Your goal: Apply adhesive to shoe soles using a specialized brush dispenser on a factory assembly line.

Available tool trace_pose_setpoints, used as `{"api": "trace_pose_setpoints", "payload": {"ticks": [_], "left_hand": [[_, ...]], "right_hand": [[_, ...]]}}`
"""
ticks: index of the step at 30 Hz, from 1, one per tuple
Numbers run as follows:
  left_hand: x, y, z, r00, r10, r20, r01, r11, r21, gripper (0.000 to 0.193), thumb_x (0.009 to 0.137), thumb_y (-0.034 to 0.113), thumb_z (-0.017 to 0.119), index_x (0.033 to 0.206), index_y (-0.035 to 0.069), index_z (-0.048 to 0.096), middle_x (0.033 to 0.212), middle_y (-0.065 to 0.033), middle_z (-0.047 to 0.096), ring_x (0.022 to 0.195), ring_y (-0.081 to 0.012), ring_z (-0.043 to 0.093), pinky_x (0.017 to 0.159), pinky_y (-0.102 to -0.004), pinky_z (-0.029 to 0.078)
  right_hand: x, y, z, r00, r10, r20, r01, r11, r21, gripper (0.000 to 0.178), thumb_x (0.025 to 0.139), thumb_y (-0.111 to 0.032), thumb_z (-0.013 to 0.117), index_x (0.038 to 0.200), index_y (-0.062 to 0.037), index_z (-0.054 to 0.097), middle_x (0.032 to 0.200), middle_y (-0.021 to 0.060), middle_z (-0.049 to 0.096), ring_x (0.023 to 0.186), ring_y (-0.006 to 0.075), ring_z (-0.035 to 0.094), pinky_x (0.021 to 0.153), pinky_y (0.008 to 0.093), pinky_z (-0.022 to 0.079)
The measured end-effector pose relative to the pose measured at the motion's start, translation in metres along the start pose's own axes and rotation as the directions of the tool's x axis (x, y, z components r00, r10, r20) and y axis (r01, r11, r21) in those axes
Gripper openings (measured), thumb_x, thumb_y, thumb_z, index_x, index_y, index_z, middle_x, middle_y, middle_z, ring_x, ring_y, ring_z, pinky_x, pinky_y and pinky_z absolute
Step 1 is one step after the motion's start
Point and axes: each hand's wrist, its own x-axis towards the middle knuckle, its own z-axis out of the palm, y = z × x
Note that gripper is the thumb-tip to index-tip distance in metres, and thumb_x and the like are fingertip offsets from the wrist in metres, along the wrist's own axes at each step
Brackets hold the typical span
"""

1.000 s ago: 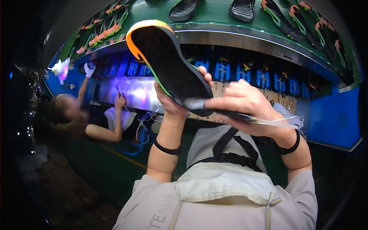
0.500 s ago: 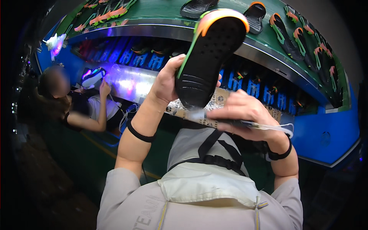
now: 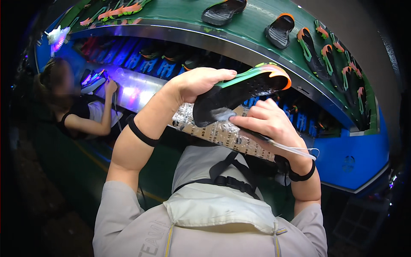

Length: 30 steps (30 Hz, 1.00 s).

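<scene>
Held out before me is a shoe sole [image 3: 218, 100], black inside with a green side and an orange-pink rim at the far right end. My left hand [image 3: 199, 83] grips its left edge, thumb lying along the top side; the other fingers are hidden beneath. A brush [image 3: 224, 115] with pale bristles touches the black inner surface at the sole's near end. Closed round its dark handle is my right hand [image 3: 274, 124], the index finger stretched toward the bristles. From the handle a clear tube [image 3: 295, 150] runs back past the right wrist.
Below the sole lies a ledge covered with printed brown wrapping [image 3: 214, 135]. Beyond it, a rack with blue holders [image 3: 165, 68] stands under a green conveyor belt [image 3: 257, 21] carrying several soles. At left, a person [image 3: 79, 111] handles a shoe under violet light.
My left hand has tilted the sole, bringing its orange end lower and to the right. The brush stays at the near end. My left thumb now lies along the side.
</scene>
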Motion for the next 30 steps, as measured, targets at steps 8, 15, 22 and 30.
{"api": "trace_pose_setpoints", "payload": {"ticks": [8,15,22,30], "left_hand": [[-0.004,-0.014,-0.028,0.998,-0.059,-0.011,0.058,0.995,-0.080,0.040,0.107,0.029,0.053,0.122,-0.004,0.068,0.109,-0.0130,0.076,0.090,-0.0171,0.074,0.083,-0.0315,0.061],[-0.013,-0.056,-0.050,1.000,-0.016,-0.001,0.016,0.976,-0.215,0.044,0.107,0.030,0.049,0.127,-0.005,0.064,0.115,-0.0163,0.074,0.096,-0.0215,0.074,0.089,-0.0348,0.060],[-0.046,-0.096,-0.054,0.962,0.254,-0.102,-0.267,0.787,-0.556,0.057,0.105,0.034,0.034,0.144,-0.005,0.051,0.129,-0.0233,0.067,0.111,-0.0350,0.070,0.096,-0.0476,0.058],[0.012,0.071,-0.109,0.780,0.615,-0.113,-0.556,0.600,-0.576,0.089,0.105,0.065,0.018,0.143,-0.010,0.046,0.129,-0.0334,0.058,0.116,-0.0441,0.064,0.098,-0.0523,0.056]], "right_hand": [[-0.010,0.008,-0.012,0.993,0.084,-0.080,-0.095,0.985,-0.143,0.033,0.081,-0.014,0.079,0.114,-0.0092,0.074,0.083,0.0030,0.059,0.082,0.0238,0.055,0.075,0.0392,0.040],[-0.016,0.018,-0.009,0.964,0.183,-0.193,-0.223,0.952,-0.209,0.030,0.081,-0.014,0.080,0.110,-0.0098,0.075,0.081,0.0047,0.058,0.080,0.0249,0.054,0.074,0.0385,0.039],[-0.039,0.025,0.016,0.864,0.356,-0.356,-0.309,0.933,0.182,0.036,0.078,-0.012,0.084,0.112,-0.0055,0.075,0.086,0.0074,0.068,0.077,0.0250,0.060,0.073,0.0358,0.044],[-0.031,0.028,0.040,0.864,0.398,-0.308,-0.340,0.913,0.225,0.034,0.079,-0.008,0.082,0.112,-0.0044,0.075,0.086,0.0097,0.069,0.077,0.0261,0.061,0.072,0.0365,0.047]]}}
